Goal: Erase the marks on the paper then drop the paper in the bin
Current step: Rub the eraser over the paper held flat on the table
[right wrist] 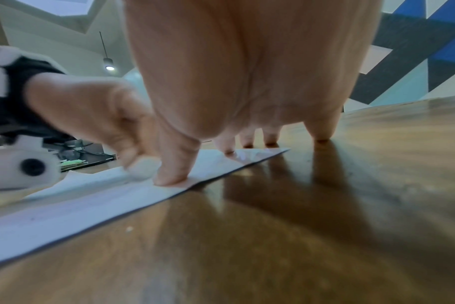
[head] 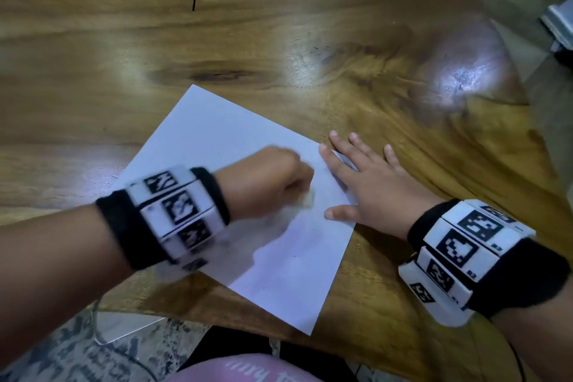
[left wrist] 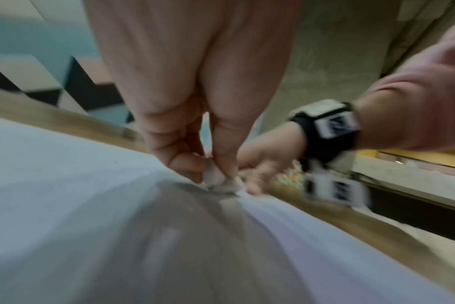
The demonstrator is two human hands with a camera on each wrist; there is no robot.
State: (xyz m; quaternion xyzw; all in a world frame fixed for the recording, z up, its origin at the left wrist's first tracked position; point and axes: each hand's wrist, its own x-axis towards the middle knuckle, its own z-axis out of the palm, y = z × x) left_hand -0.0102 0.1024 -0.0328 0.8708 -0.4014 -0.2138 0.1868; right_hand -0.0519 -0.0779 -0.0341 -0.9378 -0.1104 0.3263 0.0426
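Left hand [head: 266, 183]: fingers and thumb pinch a small white eraser [left wrist: 216, 176] against the paper [head: 217, 139]. Right hand [head: 369, 183]: flat, fingers spread, pinning the sheet's right edge to the wooden table [head: 310, 25]. Paper: lies flat near the table's front edge. Bin: not in view. Risks: hard rubbing may buckle or tear the sheet beside the pinning fingers; lighter pinning would let it skid.

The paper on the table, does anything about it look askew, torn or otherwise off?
The paper lies skewed on the wooden table, its near corner past the edge. No tear shows. The right hand pins it flat; the left hand pinches an eraser.
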